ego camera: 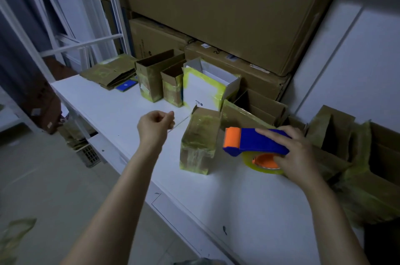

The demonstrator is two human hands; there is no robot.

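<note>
— What's the biggest thing there?
— The stacked cartons [216, 15], up beyond both grips. Under the grips runs the white desk [249, 199].

— And on the desk?
— Beyond the left grip [155, 126] and to its right stands an open white box [203, 89] with yellowish tape round its edges. Two open brown boxes [151, 76] stand straight beyond that grip. A flat cardboard stack [110, 72] lies farther off to its left.

— Where is the box being worked on?
— The small taped box [199, 145] stands upright between the two grips, nearer the right grip [296, 152]. Neither grip touches it.

— And the tape dispenser?
— The tape dispenser [255, 141], blue with an orange roller, is in the right grip. Its roller end points left towards the taped box and stops just short of it.

— How does that grip hold it?
— It is clamped on the dispenser, with the fingers laid over the blue handle. The thumb is tucked at the orange core of the tape roll [259, 164], which sits under the palm, right at the desk.

— The left grip?
— It is raised over the desk with the fingers curled in and the thumb against the forefinger. I cannot tell whether it pinches anything.

— Anything smaller?
— A blue card [126, 85] lies at the edge of the flat stack, beyond the left grip.
</note>
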